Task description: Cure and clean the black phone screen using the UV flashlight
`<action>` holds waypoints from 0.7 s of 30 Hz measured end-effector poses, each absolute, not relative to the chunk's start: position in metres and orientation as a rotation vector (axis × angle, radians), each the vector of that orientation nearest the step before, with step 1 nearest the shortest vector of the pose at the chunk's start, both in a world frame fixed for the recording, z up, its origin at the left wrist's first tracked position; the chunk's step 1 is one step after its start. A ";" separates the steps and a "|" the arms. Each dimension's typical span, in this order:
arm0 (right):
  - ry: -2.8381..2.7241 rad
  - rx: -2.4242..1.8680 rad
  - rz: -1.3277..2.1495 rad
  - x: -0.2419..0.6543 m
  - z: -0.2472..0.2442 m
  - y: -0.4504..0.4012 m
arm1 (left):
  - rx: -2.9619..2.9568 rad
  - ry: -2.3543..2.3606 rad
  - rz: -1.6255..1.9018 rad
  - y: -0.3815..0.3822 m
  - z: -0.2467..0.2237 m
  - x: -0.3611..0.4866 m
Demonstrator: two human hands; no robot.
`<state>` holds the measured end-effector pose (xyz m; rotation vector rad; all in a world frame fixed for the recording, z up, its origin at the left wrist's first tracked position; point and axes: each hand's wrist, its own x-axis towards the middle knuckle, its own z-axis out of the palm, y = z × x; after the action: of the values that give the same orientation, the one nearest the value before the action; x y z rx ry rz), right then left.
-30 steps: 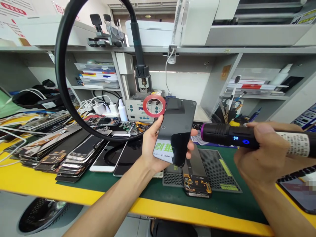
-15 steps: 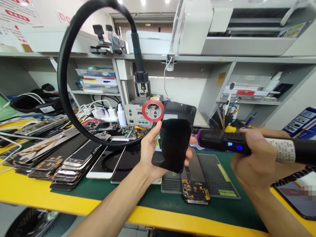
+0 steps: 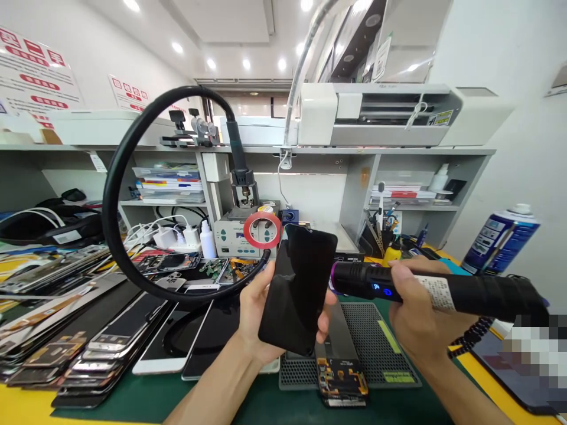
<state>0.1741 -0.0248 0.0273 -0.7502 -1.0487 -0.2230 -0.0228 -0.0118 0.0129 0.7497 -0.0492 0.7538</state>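
My left hand (image 3: 256, 321) is wrapped round a smartphone (image 3: 299, 289), thumb on its left edge and fingertips on its right. The phone is tilted up, its dark glossy face towards me with faint reflections. In my right hand (image 3: 416, 313) is a black flashlight (image 3: 481, 295) with a purple ring at its head, a small lit blue display and a white label. Its head points left at the phone's right edge, close to it; whether they touch I cannot tell. Below the phone, an opened phone (image 3: 342, 378) with bare gold connectors lies on a grey perforated mat (image 3: 376, 336).
Stacked phone screens (image 3: 110, 354) cover the bench's left side. A thick black hose (image 3: 113, 195) loops up from a grey repair station (image 3: 221, 236), with a red tape roll (image 3: 248, 239) before it. A blue spray can (image 3: 500, 242) stands at right. A dark tablet-like device (image 3: 518, 372) lies right.
The camera view has tilted upward and back, bringing the ceiling and spray can into sight. The phone's bright reflections have gone dark. The flashlight remains beside the phone's right edge.
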 end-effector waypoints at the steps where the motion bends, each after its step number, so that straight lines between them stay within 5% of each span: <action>1: -1.050 -0.738 -0.226 0.174 0.027 -0.025 | 0.758 -0.053 0.757 -0.012 0.013 -0.022; 21: -1.075 -0.690 -0.199 0.170 0.030 -0.028 | 0.779 -0.025 0.767 -0.014 0.006 -0.021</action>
<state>0.1698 -0.0284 0.0303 -0.6901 -1.0745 -0.1989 -0.0213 -0.0137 0.0063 0.7790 -0.0245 0.7674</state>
